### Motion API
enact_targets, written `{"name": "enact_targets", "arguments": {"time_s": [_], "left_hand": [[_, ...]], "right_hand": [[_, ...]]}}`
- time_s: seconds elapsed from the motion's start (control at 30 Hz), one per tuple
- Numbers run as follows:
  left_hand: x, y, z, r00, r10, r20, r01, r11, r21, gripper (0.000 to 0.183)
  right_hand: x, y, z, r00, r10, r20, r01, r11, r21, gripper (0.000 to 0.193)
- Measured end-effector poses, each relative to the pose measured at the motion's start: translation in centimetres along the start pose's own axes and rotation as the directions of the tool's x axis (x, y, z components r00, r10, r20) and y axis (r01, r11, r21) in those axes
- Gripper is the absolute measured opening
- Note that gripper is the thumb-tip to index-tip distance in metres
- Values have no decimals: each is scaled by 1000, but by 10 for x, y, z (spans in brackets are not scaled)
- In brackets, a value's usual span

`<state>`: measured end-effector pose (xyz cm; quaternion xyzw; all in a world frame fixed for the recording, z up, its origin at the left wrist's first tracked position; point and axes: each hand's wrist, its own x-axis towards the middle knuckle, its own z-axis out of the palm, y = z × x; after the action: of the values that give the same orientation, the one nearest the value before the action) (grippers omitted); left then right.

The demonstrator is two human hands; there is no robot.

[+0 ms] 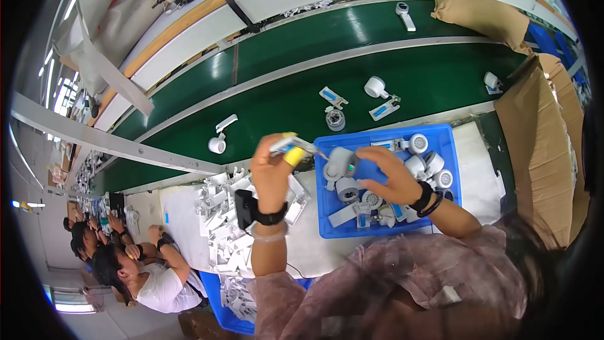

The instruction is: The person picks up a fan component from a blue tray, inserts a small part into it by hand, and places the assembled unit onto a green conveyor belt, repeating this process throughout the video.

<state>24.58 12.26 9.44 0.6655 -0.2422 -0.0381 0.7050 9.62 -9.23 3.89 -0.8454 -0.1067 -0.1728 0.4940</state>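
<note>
My left hand (pixel 270 173), with yellow covers on its fingertips, is closed on a white handle part (pixel 290 145) with a blue piece in it. Right beside it, over the left side of a blue bin (pixel 385 234), is a white round fan-like head (pixel 341 162); whether a wire joins it to the handle part I cannot tell. My right hand (pixel 397 179) has its thumb and fingers apart at that head's right side, fingertips close to it; contact is unclear. Beneath my hands, the bin holds several more white heads with round grilles (pixel 418 143) and handle parts.
White plastic parts (pixel 229 214) lie heaped left of the bin, above another blue bin (pixel 229 315). Beyond runs a green conveyor (pixel 270 97) carrying several fan pieces (pixel 375 87). A cardboard box (pixel 541 145) stands at right. Co-workers (pixel 157 277) sit at left.
</note>
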Motion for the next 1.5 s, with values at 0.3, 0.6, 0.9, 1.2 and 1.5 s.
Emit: {"name": "enact_targets", "arguments": {"time_s": [0.3, 0.6, 0.9, 1.2, 1.5], "left_hand": [[-76, 7, 56, 938, -265, 223, 326, 892, -312, 31], [-132, -9, 55, 524, -356, 774, 450, 887, 104, 64], [-138, -6, 73, 506, -457, 731, 454, 862, 225, 36], [-130, 10, 82, 625, -255, 737, 165, 967, 195, 36], [-155, 5, 107, 771, -336, 540, 387, 922, 21, 28]], "right_hand": [[-44, -12, 3, 972, 196, 128, -229, 909, 349, 14], [-88, -39, -26, 948, 195, 250, -224, 970, 90, 13], [-116, -54, -54, 841, 306, 447, -440, 867, 234, 10], [-132, -50, -56, 837, 263, 481, -525, 636, 566, 27], [-134, -51, -23, 929, 6, -369, -78, 981, -179, 12]]}}
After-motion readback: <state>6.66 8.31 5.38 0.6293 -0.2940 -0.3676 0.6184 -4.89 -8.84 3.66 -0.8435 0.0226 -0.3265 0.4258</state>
